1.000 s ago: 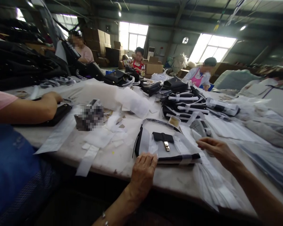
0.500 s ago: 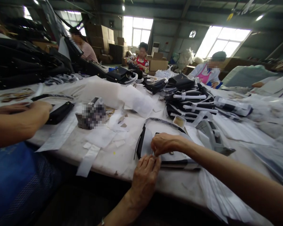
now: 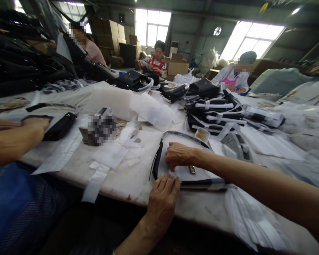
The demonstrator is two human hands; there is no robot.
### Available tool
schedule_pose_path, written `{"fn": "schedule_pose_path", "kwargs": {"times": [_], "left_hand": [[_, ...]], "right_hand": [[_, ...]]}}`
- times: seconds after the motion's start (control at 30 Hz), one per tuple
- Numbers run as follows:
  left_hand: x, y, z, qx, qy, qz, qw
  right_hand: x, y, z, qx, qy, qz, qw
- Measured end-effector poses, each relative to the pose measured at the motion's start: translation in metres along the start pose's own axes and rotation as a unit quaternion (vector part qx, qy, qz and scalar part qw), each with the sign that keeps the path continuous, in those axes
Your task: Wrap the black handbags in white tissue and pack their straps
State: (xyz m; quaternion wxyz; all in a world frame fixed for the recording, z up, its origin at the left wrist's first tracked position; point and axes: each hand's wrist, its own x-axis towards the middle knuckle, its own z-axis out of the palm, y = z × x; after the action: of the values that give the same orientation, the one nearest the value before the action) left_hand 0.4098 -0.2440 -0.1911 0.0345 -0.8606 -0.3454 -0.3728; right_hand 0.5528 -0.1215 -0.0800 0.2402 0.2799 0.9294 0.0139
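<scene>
A small dark handbag (image 3: 199, 175) wrapped in pale protective paper lies flat near the front edge of the worktable (image 3: 202, 209), its gold clasp (image 3: 192, 169) showing. My left hand (image 3: 162, 200) rests at the bag's near left corner, fingers together and pressed flat on the paper. My right hand (image 3: 179, 155) reaches across onto the bag's upper left part, fingers curled and pinching at the wrapping beside the black edge trim (image 3: 156, 163).
A co-worker's hand (image 3: 35, 124) at the left presses a black bag (image 3: 59, 125). Loose white paper strips (image 3: 95, 182) litter the table. A pile of wrapped black bags (image 3: 215, 113) sits beyond mine, and clear plastic bags (image 3: 255, 223) hang over the front right edge. Other people work across the table.
My right hand came from the bag's right side across to its upper left part and curled onto the wrapping. My left hand stayed at the near corner. The co-worker's hand shifted slightly left.
</scene>
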Motion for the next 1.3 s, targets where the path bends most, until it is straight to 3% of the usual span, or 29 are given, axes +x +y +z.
{"fn": "schedule_pose_path", "kwargs": {"times": [0.07, 0.13, 0.27, 0.37, 0.5, 0.67, 0.73, 0.83, 0.93, 1.07, 1.17, 1.3], "left_hand": [[0.000, 0.000, 0.000, -0.005, 0.002, 0.001, 1.000], [0.000, 0.001, -0.001, -0.008, -0.002, 0.002, 1.000], [0.000, 0.001, -0.002, -0.008, -0.009, 0.005, 1.000], [0.000, 0.001, 0.000, -0.003, -0.007, 0.008, 1.000], [0.001, 0.000, 0.001, 0.003, -0.015, 0.007, 1.000], [0.009, -0.002, -0.010, -0.009, -0.035, 0.008, 0.999], [0.020, -0.004, -0.019, -0.022, -0.076, 0.001, 0.997], [0.045, -0.013, -0.028, -0.032, -0.137, -0.021, 0.990], [0.077, -0.030, -0.024, -0.024, -0.164, -0.032, 0.986], [0.104, -0.056, -0.002, -0.005, -0.255, -0.029, 0.966], [0.101, -0.066, 0.004, 0.003, -0.328, -0.042, 0.944], [0.074, -0.059, -0.012, 0.021, -0.332, -0.037, 0.942]], "right_hand": [[-0.009, 0.012, 0.006, 0.000, 0.058, 0.023, 0.998], [-0.020, 0.021, 0.014, 0.021, 0.122, 0.095, 0.988], [-0.034, 0.018, 0.033, 0.150, 0.235, 0.216, 0.936], [-0.035, 0.003, 0.044, 0.198, 0.244, 0.199, 0.928], [-0.038, -0.002, 0.051, 0.164, 0.265, 0.210, 0.927], [-0.071, 0.014, 0.067, 0.245, 0.325, 0.319, 0.856], [-0.090, 0.018, 0.080, 0.298, 0.325, 0.373, 0.816], [-0.112, 0.016, 0.101, 0.335, 0.267, 0.460, 0.778], [-0.120, 0.011, 0.114, 0.334, 0.207, 0.474, 0.788], [-0.115, 0.000, 0.113, 0.325, 0.195, 0.468, 0.798], [-0.112, -0.017, 0.111, 0.301, 0.188, 0.474, 0.806], [-0.112, -0.048, 0.114, 0.264, 0.193, 0.469, 0.820]]}}
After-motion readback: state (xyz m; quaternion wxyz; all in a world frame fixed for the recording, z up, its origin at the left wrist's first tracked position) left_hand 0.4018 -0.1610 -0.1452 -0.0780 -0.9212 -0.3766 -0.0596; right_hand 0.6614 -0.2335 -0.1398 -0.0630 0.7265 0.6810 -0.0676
